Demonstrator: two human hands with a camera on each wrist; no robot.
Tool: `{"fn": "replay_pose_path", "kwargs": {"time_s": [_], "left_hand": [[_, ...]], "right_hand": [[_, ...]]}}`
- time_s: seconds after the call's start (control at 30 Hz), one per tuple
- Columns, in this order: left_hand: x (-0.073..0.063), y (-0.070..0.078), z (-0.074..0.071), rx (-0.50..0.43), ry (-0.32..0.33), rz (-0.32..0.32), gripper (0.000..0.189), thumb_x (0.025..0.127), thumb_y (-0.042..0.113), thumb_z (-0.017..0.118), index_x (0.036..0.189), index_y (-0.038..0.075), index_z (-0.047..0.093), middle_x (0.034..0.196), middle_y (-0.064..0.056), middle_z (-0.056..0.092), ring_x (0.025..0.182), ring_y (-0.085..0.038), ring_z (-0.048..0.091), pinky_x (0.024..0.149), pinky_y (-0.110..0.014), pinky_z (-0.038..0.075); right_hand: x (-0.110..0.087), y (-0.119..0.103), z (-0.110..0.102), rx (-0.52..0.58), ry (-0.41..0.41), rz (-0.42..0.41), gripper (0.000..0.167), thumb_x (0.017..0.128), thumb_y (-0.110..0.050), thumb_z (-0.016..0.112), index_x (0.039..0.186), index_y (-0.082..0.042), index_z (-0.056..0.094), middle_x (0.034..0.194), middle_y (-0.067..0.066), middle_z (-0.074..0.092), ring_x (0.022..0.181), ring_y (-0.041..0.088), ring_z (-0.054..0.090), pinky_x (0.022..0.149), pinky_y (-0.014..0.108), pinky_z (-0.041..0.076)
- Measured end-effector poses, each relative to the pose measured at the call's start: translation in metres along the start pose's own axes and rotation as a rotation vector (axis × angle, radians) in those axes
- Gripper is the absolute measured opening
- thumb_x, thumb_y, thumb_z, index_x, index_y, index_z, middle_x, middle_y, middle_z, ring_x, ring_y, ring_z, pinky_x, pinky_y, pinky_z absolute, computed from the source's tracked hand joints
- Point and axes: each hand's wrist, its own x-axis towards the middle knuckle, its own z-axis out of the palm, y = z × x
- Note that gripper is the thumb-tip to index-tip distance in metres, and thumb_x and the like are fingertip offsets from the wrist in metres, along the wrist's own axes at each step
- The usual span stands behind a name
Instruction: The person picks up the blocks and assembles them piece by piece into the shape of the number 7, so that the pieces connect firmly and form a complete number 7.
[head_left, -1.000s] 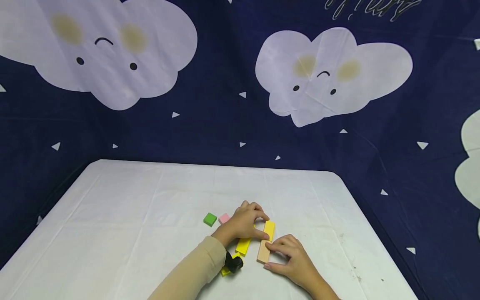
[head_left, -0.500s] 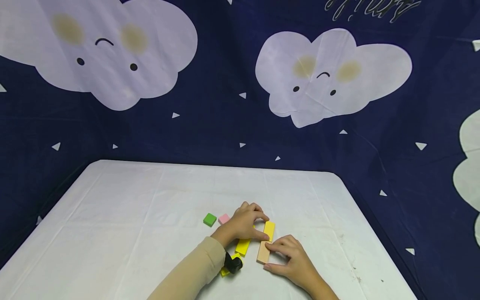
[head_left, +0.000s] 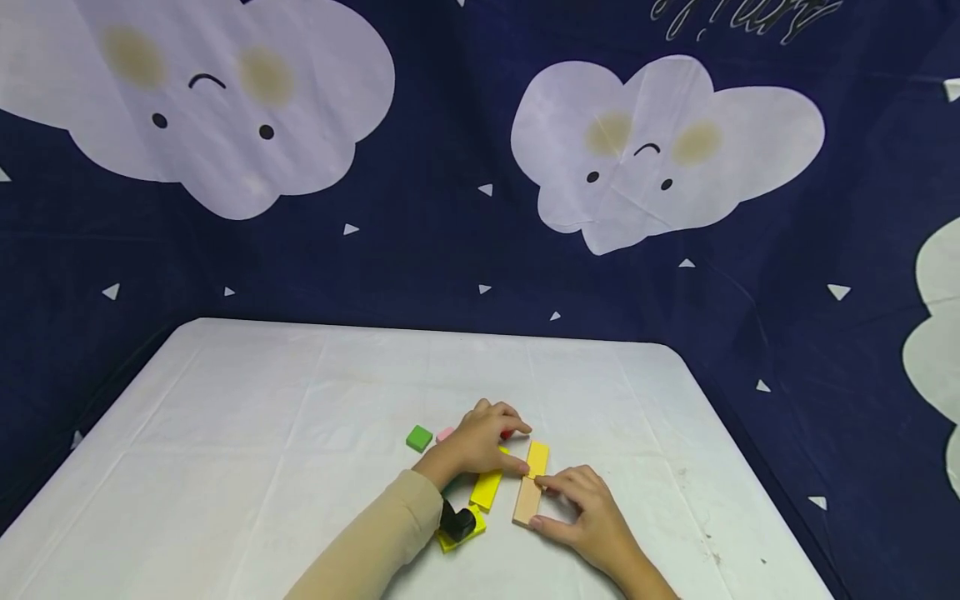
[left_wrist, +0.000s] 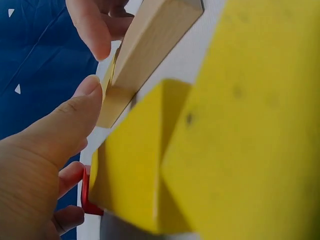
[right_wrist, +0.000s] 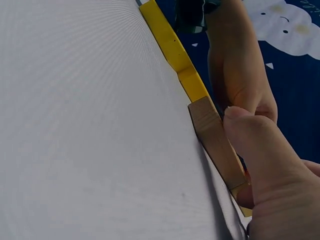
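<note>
So, partway done at best, judging by how it's laid out. A plain wooden block (head_left: 527,502) and a pale yellow block (head_left: 537,458) have been set end to end, apparently touching, in a rough line toward the far edge of the worktop (head_left: 300,417), nearer its right edge than its left. The wooden one is being pinched at its sides by the right hand (head_left: 588,508). Nothing seems to be gripped by the left hand (head_left: 480,442): fingers spread, thumb just beside the yellow block.

As for what's left, a fair bit hasn't been lined up. On the left-edge side of the pair, a second yellow block (head_left: 486,490) and another yellow piece (head_left: 480,522) are lying loose, the latter partly hidden by a black wrist device (head_left: 457,523). Further toward the far edge there's a green block (head_left: 418,437), a pink block (head_left: 445,434) and a red piece (left_wrist: 89,202) by the left fingers. Whether all of those are meant to be used can't be told.
</note>
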Motion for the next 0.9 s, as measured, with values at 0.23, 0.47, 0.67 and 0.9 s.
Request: {"fn": "replay_pose_path", "kwargs": {"time_s": [0.23, 0.47, 0.67, 0.9], "left_hand": [[-0.001, -0.005, -0.005, -0.001, 0.014, -0.012, 0.054, 0.081, 0.046, 0.079, 0.129, 0.024, 0.067, 0.134, 0.001, 0.057, 0.110, -0.017, 0.043, 0.094, -0.035, 0.038], [-0.006, -0.010, -0.010, -0.051, 0.040, -0.072, 0.054, 0.082, 0.043, 0.080, 0.130, 0.025, 0.066, 0.135, 0.001, 0.055, 0.112, -0.018, 0.042, 0.094, -0.036, 0.040], [-0.016, -0.019, -0.019, -0.095, 0.099, -0.122, 0.053, 0.081, 0.043, 0.080, 0.130, 0.026, 0.066, 0.136, 0.001, 0.055, 0.115, -0.020, 0.043, 0.093, -0.039, 0.042], [-0.032, -0.032, -0.033, -0.112, 0.157, -0.163, 0.053, 0.081, 0.041, 0.081, 0.129, 0.026, 0.066, 0.134, 0.003, 0.056, 0.114, -0.017, 0.043, 0.096, -0.039, 0.041]], "right_hand": [[0.002, 0.002, 0.001, -0.058, -0.002, 0.061, 0.051, 0.074, -0.047, 0.085, 0.117, -0.024, 0.071, 0.101, -0.023, 0.064, 0.098, 0.000, 0.051, 0.084, 0.028, 0.042], [0.003, 0.001, 0.001, -0.099, -0.081, 0.166, 0.067, 0.077, -0.056, 0.078, 0.135, -0.028, 0.061, 0.116, -0.020, 0.061, 0.108, 0.003, 0.049, 0.091, 0.041, 0.043], [0.005, -0.001, 0.002, -0.128, -0.135, 0.220, 0.074, 0.078, -0.062, 0.074, 0.141, -0.029, 0.056, 0.121, -0.015, 0.059, 0.113, 0.006, 0.046, 0.094, 0.043, 0.040], [0.004, -0.001, 0.003, -0.143, -0.121, 0.213, 0.069, 0.079, -0.060, 0.074, 0.138, -0.028, 0.060, 0.121, -0.014, 0.058, 0.113, 0.007, 0.046, 0.093, 0.042, 0.039]]}}
